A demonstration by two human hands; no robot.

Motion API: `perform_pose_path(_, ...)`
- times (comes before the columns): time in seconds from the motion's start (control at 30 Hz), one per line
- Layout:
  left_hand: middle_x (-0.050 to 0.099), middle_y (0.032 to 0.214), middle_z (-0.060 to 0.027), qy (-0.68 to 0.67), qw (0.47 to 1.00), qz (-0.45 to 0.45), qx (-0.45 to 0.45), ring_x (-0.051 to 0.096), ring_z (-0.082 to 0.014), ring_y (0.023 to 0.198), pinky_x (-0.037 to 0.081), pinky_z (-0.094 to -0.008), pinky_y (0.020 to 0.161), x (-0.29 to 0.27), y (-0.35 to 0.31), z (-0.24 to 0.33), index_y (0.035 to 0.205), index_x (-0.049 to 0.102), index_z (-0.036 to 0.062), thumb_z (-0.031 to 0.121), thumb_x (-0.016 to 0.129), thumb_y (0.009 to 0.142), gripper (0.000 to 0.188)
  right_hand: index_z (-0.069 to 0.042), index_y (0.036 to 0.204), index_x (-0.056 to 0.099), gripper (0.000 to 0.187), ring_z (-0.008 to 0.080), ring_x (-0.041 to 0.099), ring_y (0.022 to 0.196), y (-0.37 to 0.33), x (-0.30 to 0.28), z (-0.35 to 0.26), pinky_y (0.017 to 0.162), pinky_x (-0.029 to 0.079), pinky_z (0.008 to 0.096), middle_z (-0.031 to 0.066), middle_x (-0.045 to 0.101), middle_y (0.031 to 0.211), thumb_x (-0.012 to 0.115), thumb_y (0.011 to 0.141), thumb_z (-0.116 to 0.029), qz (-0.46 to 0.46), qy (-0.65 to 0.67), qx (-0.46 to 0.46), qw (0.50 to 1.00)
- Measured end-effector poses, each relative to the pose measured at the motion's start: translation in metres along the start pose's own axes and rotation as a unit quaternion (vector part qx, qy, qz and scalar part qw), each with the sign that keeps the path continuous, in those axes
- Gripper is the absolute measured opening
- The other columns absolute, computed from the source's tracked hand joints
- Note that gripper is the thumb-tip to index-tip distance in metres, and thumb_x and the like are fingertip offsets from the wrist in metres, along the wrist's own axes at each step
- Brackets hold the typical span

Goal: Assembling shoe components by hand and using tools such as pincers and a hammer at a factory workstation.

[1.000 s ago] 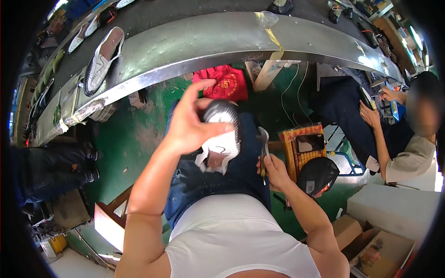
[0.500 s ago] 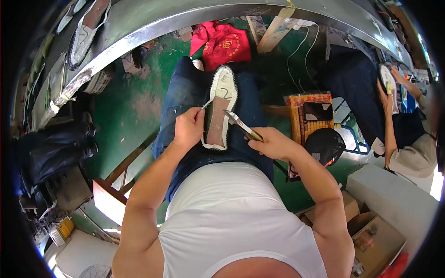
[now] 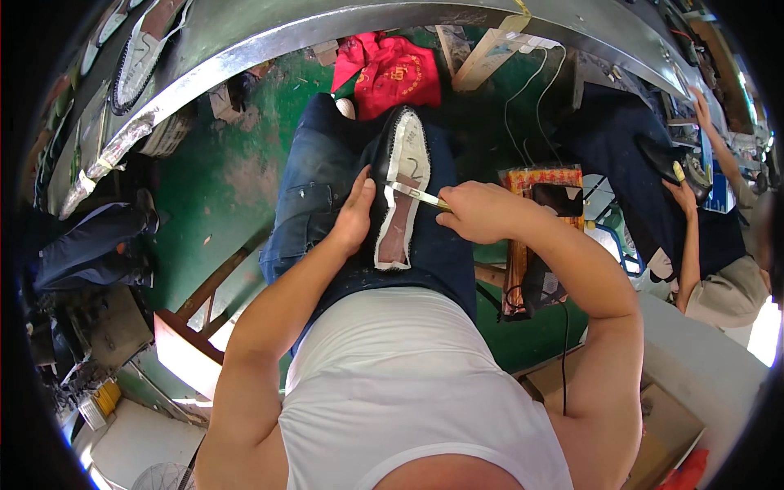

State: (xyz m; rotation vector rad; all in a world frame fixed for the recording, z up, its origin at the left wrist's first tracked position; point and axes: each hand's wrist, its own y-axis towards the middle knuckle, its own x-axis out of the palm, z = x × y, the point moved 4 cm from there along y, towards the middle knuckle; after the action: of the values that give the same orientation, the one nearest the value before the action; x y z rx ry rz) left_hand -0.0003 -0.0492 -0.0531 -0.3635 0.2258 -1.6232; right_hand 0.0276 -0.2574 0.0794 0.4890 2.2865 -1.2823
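Note:
A shoe [image 3: 415, 151] lies sole-side up along my lap, its toe pointing away from me. Its underside shows a pale toe part, a brown strip down the middle and white fabric edges; the dark side of the upper shows at the left. Wrapped against that left side, my left hand [image 3: 357, 211] holds the shoe, its fingertips partly hidden. My right hand [image 3: 482, 212] is closed round a silver pincer-like hand tool [image 3: 418, 194]. The tool's tip lies over the shoe's left edge near mid-length; whether its jaws are closed cannot be made out.
A metal bench [image 3: 269, 37] curves across the far side, carrying another shoe [image 3: 140, 65] at far left. Red cloth [image 3: 400, 77] lies on the green floor. At right stands a bead-covered seat [image 3: 523, 184] with dark things on it. A co-worker's hand [image 3: 683, 196] is at far right.
My left hand has let go of the fabric edge and now holds the shoe's side. The shoe has shifted slightly right and tilted. The tool has moved across to its left edge.

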Motion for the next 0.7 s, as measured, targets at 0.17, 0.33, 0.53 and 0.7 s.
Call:
perform_pose_path(0.17,0.027,0.156,-0.0127,-0.136,0.976,-0.153,-0.072,0.027,-0.0223,0.143,0.024,-0.0333,0.116,0.011,-0.002,0.013,0.158,0.005,0.0136,0.029,0.061,0.098,0.083,0.001,0.101,0.062,0.029,0.0417,0.064,0.092,0.005,0.031,0.016,0.080,0.050,0.0497,0.0227,0.067,0.096,0.060,0.092,-0.027,0.104,0.003,-0.036,0.994)
perform_pose_path(0.33,0.038,0.148,-0.0071,-0.093,0.983,-0.142,-0.071,0.039,-0.0180,0.134,0.030,-0.0326,0.113,0.011,0.008,0.014,0.157,0.012,0.0150,0.019,0.074,0.088,0.093,0.001,0.107,0.061,0.028,0.0417,0.063,0.092,0.007,0.030,0.030,0.082,0.050,0.0474,0.0231,0.065,0.094,0.064,0.088,-0.020,0.161,0.154,-0.092,0.970)
perform_pose_path(0.53,0.036,0.151,-0.0157,-0.078,0.986,-0.070,-0.132,0.039,-0.0242,0.136,0.029,-0.0347,0.114,0.019,0.001,0.035,0.158,0.010,0.0122,0.019,0.072,0.089,0.093,0.001,0.120,0.056,0.035,0.0349,0.063,0.094,0.016,0.009,0.034,0.077,0.052,0.0412,0.0195,0.062,0.098,0.064,0.088,-0.012,0.248,-0.060,-0.109,0.961)
perform_pose_path(0.7,0.029,0.152,-0.0295,0.218,0.975,0.026,0.015,0.033,-0.0388,0.141,0.028,-0.0378,0.115,0.014,0.001,0.011,0.157,0.013,0.0081,0.023,0.065,0.092,0.085,-0.001,0.102,0.060,0.020,0.0359,0.065,0.083,0.040,0.040,0.053,0.072,0.050,0.0436,0.0204,0.065,0.090,0.062,0.091,-0.018,0.068,0.250,-0.035,0.965)
